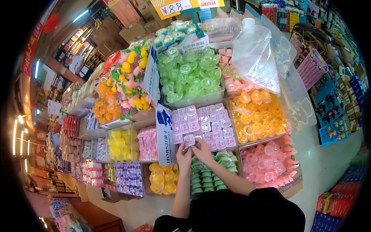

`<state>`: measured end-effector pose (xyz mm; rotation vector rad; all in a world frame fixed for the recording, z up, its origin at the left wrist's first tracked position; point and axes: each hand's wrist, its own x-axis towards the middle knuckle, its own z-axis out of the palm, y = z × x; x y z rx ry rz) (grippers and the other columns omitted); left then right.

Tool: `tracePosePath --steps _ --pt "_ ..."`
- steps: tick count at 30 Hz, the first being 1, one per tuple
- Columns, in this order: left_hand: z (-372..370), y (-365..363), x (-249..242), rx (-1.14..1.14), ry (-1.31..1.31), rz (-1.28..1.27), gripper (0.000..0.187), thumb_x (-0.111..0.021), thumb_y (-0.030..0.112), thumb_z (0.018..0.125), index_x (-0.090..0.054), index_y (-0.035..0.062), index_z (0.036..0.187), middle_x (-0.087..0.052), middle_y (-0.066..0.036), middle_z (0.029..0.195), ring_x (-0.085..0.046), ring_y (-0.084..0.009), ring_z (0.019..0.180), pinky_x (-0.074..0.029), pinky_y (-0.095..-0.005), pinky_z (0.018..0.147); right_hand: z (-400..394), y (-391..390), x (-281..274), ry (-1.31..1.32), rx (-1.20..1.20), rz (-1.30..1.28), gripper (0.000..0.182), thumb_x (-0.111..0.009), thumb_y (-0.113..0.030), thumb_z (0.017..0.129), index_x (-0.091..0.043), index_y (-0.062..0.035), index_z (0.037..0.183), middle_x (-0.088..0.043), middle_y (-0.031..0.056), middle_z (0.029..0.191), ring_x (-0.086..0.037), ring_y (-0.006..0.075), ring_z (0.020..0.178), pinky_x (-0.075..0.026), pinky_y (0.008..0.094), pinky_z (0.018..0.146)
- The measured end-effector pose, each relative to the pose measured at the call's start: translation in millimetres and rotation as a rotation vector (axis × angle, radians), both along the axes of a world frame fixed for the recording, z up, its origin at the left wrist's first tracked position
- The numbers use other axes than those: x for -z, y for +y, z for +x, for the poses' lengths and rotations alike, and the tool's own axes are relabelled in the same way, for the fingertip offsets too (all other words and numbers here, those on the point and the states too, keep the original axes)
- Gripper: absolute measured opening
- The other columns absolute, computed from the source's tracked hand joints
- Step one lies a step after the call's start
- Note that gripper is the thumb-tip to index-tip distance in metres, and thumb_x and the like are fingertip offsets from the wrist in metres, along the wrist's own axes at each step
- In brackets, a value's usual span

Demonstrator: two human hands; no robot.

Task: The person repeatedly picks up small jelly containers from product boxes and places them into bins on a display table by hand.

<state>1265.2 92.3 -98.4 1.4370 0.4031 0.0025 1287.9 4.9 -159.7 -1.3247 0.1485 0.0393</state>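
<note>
My left hand [183, 154] and my right hand [203, 150] meet at the near left of a bin of small square lilac cups. A single lilac cup [189, 140] sits between my fingertips, with both hands closed at its near side. Rows of the same lilac cups [217, 118] lie stacked beyond it, with pink prints on their lids. Beneath my forearms are green cups [207, 181] in stacked rows. A blue and white cardboard divider [164, 131] stands just left of my left hand.
Around are bins of green cups [189, 71], orange cups [257, 116], pink cups [266, 160] and yellow cups [162, 179]. A clear plastic bag [255, 58] hangs at the back right. A price sign [176, 8] stands above the display.
</note>
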Motion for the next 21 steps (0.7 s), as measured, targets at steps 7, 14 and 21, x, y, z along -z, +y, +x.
tracePosePath --steps 7,14,21 --pt "5.1 4.2 3.6 -0.085 -0.003 -0.202 0.037 -0.056 -0.003 0.089 -0.053 0.0003 0.126 -0.063 -0.011 0.107 -0.065 -0.0161 0.088 -0.055 -0.0249 0.072 15.8 5.3 2.9 -0.085 -0.047 -0.237 0.040 -0.061 -0.006 0.083 -0.055 0.0095 0.120 -0.061 0.0168 0.106 -0.066 0.0207 0.093 -0.055 0.0308 0.075" --pt "9.1 12.2 14.6 -0.092 -0.025 -0.404 0.038 -0.055 -0.004 0.089 -0.051 0.0012 0.126 -0.060 -0.011 0.116 -0.062 -0.0183 0.100 -0.053 -0.0289 0.081 23.1 -1.9 -27.3 0.074 -0.212 -0.079 0.040 -0.062 -0.013 0.084 -0.057 0.0037 0.120 -0.063 0.0167 0.107 -0.065 0.0198 0.095 -0.052 0.0317 0.075" --pt "5.1 21.8 9.3 -0.091 -0.050 -0.593 0.043 -0.055 -0.004 0.088 -0.048 0.0008 0.130 -0.056 -0.009 0.121 -0.059 -0.0190 0.106 -0.052 -0.0295 0.083 3.9 -2.2 -47.2 0.014 -0.138 0.065 0.056 -0.065 -0.016 0.087 -0.044 0.0085 0.132 -0.057 0.0187 0.124 -0.057 0.0202 0.112 -0.046 0.0311 0.095"
